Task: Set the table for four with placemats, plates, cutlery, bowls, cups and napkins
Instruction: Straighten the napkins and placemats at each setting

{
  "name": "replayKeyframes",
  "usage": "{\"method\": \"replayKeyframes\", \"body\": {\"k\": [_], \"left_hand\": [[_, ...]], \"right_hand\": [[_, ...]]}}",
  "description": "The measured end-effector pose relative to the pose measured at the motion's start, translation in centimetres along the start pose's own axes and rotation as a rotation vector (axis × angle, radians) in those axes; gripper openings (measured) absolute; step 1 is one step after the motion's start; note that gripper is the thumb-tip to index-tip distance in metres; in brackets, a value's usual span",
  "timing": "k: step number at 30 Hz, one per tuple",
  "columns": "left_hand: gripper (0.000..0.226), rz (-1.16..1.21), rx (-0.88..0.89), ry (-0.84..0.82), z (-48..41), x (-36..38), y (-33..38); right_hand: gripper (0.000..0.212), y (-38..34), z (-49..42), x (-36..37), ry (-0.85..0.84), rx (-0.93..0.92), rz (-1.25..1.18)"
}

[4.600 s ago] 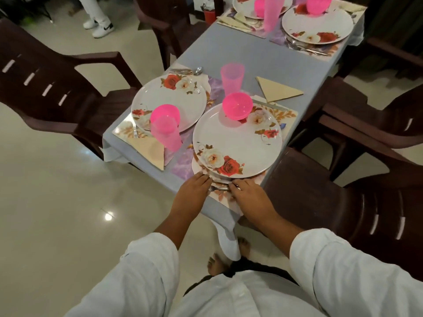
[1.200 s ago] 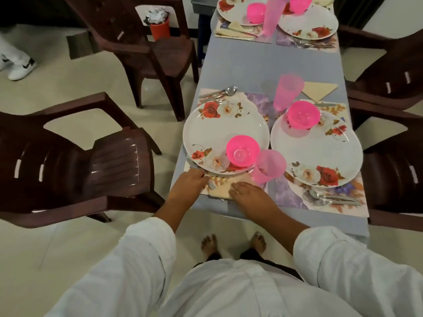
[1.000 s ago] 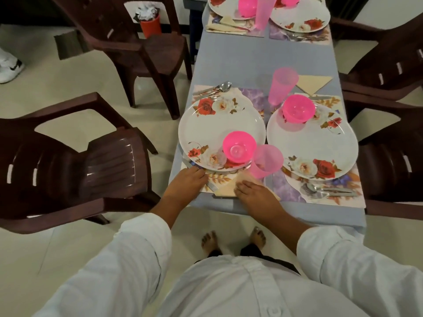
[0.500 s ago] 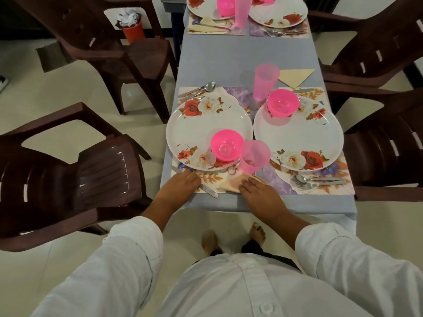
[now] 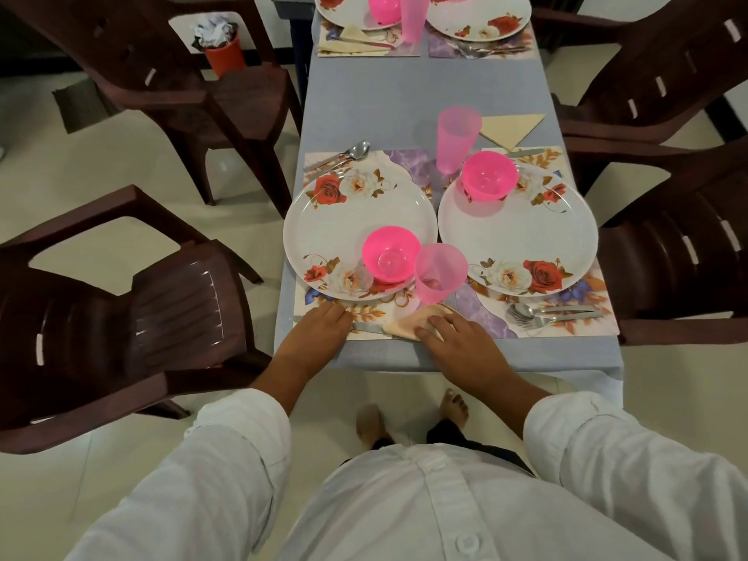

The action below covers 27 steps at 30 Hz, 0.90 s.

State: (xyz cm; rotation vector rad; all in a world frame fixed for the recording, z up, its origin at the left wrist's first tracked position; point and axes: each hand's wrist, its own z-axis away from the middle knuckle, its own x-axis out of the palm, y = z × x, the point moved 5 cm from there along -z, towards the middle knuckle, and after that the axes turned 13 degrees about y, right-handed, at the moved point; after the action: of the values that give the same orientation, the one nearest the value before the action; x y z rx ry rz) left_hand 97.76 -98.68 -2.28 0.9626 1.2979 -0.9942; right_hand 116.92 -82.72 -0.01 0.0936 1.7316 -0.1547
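Observation:
I stand at the near end of a grey-clothed table [image 5: 404, 107]. The near left setting has a floral plate [image 5: 348, 220], a pink bowl [image 5: 390, 253] and a pink cup [image 5: 440, 271] on a placemat [image 5: 376, 313]. My left hand [image 5: 319, 327] rests flat on that placemat's near edge, over the handle of a knife [image 5: 366, 328]. My right hand [image 5: 457, 338] lies with straight fingers on a folded beige napkin [image 5: 409, 323]. The near right setting has a plate [image 5: 522, 236], a pink bowl [image 5: 489, 175], a cup [image 5: 457, 135], a napkin [image 5: 512, 127] and cutlery [image 5: 546, 313].
Two more settings stand at the far end, with plates [image 5: 481, 14] and a pink cup [image 5: 413, 14]. Dark brown plastic chairs flank the table: one near left [image 5: 121, 309], one far left [image 5: 194, 83], two on the right [image 5: 668, 244]. A red cup of crumpled paper [image 5: 222, 46] sits behind the far left chair.
I have stepped from the right setting to the left one. Both hands now rest on the left placemat's near edge, and the view has drifted so the table sits more central.

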Motion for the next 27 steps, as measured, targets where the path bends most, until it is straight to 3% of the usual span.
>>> {"method": "replayKeyframes", "body": {"k": [4, 11, 20, 27], "left_hand": [[0.04, -0.03, 0.003, -0.015, -0.3, 0.1, -0.4], [0.043, 0.019, -0.06, -0.013, -0.1, -0.2, -0.7], [0.047, 0.056, -0.157, 0.022, -0.1, -0.2, -0.9], [0.029, 0.17, -0.12, 0.267, -0.2, -1.8, 0.1]], "right_hand": [[0.054, 0.0, -0.1, 0.3, -0.004, 0.02, 0.005], [0.062, -0.1, -0.2, 0.4, 0.0, -0.002, -0.017], [0.058, -0.1, -0.2, 0.9, -0.005, -0.092, -0.044], [0.033, -1.3, -1.2, -1.0, 0.187, -0.121, -0.087]]}}
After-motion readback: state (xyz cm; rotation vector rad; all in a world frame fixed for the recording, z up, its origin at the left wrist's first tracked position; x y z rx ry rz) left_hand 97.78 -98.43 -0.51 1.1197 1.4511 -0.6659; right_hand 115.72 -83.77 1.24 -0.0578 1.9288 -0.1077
